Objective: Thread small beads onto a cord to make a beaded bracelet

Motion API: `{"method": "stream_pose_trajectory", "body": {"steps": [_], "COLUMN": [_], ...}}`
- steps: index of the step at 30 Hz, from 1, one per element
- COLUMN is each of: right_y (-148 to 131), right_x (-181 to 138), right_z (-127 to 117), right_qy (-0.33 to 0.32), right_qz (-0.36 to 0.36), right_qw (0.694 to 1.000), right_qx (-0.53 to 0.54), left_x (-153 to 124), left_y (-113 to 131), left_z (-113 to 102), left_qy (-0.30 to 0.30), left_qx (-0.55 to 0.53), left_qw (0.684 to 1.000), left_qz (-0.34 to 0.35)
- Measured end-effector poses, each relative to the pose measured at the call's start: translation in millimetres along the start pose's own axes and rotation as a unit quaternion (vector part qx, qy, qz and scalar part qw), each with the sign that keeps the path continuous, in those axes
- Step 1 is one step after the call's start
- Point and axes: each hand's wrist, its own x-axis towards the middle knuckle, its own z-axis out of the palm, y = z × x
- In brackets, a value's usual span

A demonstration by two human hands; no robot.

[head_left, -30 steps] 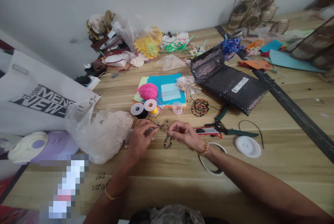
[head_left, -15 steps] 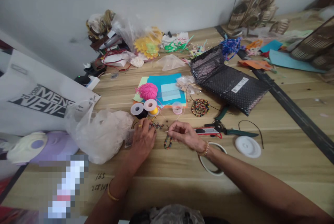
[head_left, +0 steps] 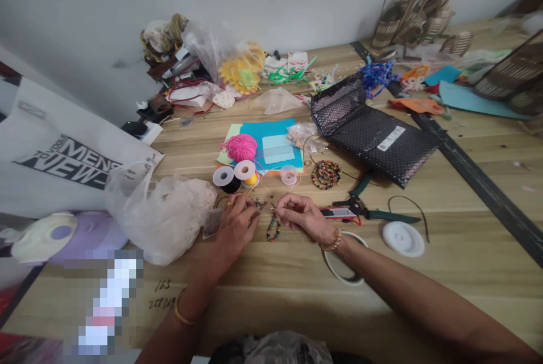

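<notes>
My right hand (head_left: pixel 303 217) is closed in a pinch on a thin, light needle-like piece (head_left: pixel 273 209) whose tip points left. Just below those fingertips a short loop of multicoloured beads (head_left: pixel 274 230) lies on the wooden table. To the left, my left hand (head_left: pixel 238 221) rests low over the table with its fingers curled together; what they pinch, if anything, is too small to make out. A scatter of small loose beads (head_left: pixel 259 203) lies by its fingertips, and a small clear bag (head_left: pixel 211 223) is partly under that hand.
Behind the hands stand a black thread spool (head_left: pixel 224 177), a yellow thread spool (head_left: pixel 246 172) and a small clear spool (head_left: pixel 289 175). A coiled bead string (head_left: pixel 326 175), a box cutter (head_left: pixel 339 213) and pruning shears (head_left: pixel 360 205) lie rightward. A plastic bag (head_left: pixel 165 217) sits left.
My left hand has shifted slightly right, its fingertips closer to my right hand. The right hand keeps its pinch, with its wrist nearly still.
</notes>
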Motion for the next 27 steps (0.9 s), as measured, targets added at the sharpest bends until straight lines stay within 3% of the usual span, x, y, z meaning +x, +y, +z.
{"method": "stream_pose_trajectory", "body": {"steps": [3, 5, 9, 11, 13, 19, 24, 27], "right_y": [-1, -2, -3, -2, -1, -2, -3, -1], "right_x": [-1, -3, -6, -7, -8, -9, -9, -9], "right_z": [2, 4, 8, 8, 8, 9, 9, 9], "right_qy": [-0.007, -0.014, -0.022, -0.020, -0.018, -0.016, -0.016, -0.018], "right_qz": [-0.006, -0.018, -0.051, -0.059, -0.064, -0.062, -0.069, -0.067], "right_qw": [1.000, 1.000, 0.998, 0.998, 0.997, 0.996, 0.995, 0.995], "right_qx": [-0.005, -0.010, -0.020, -0.026, -0.029, -0.061, -0.071, -0.072], "left_x": [0, 0, -1, -1, -1, -1, -1, -1], "left_y": [6, 10, 14, 15, 14, 9, 9, 11], "left_z": [-2, -2, 4, 9, 14, 21, 21, 21], "left_qy": [0.040, 0.040, -0.006, -0.030, -0.052, -0.070, -0.067, -0.060], "left_qx": [-0.160, -0.268, -0.459, -0.541, -0.581, -0.562, -0.607, -0.601], "left_qw": [0.985, 0.955, 0.856, 0.799, 0.768, 0.788, 0.746, 0.753], "left_qz": [-0.059, -0.123, -0.238, -0.260, -0.265, -0.240, -0.266, -0.262]}}
